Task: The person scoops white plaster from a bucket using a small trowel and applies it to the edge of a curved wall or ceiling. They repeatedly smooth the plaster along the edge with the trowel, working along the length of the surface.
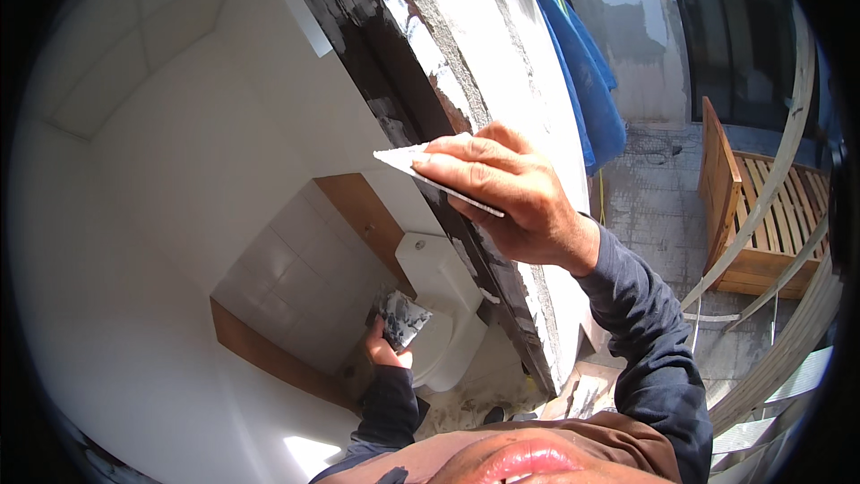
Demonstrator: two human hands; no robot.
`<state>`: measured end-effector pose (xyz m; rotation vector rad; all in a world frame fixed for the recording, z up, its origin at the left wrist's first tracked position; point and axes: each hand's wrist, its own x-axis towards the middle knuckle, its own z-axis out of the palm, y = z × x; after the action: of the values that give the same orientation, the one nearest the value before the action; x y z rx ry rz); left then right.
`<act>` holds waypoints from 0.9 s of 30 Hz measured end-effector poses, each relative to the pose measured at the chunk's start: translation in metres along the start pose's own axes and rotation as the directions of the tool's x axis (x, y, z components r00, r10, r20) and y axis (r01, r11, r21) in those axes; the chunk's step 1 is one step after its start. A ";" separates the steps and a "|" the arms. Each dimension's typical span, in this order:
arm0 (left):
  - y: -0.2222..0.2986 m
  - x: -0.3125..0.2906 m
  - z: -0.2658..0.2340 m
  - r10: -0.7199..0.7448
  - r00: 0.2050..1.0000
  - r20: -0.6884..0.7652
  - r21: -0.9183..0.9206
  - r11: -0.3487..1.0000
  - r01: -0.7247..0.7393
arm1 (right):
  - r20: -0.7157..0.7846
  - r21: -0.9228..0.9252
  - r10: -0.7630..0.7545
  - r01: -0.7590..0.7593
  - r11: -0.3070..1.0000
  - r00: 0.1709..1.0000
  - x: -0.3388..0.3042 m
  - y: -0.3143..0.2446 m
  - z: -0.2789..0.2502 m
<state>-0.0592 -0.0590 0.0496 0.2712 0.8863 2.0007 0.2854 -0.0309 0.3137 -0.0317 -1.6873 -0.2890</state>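
My right hand [520,188] is raised at the dark door frame [417,112], its fingers closed over a thin, pale flat scraper [434,179]. The scraper lies edge-on to me; whether it touches the frame I cannot tell. White smears and dark patches mark the frame, and a rough plaster strip [439,27] runs along the sunlit white wall [515,45] beside it. Lower and to the left, my left hand [387,347] grips a squarish plate [406,318] smeared with white and grey paste. Its handle, if it has one, is hidden by the hand.
Behind the left hand stands a white toilet [439,260] in a small room with tiled lower walls [305,260]. To the right, a blue sheet [578,72] hangs by the wall. A slatted wooden crate [761,215] and curved pale railings [784,157] occupy the far right.
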 end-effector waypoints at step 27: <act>0.166 -0.136 0.241 0.630 0.501 0.594 -0.094 0.673 -0.734 | 0.148 -0.295 0.066 -0.020 0.955 0.987 0.026 -0.002 -0.058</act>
<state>0.0310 -0.1080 0.3555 1.4842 0.5602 2.3092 0.3376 -0.0487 0.3450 -0.3183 -1.7836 -0.5133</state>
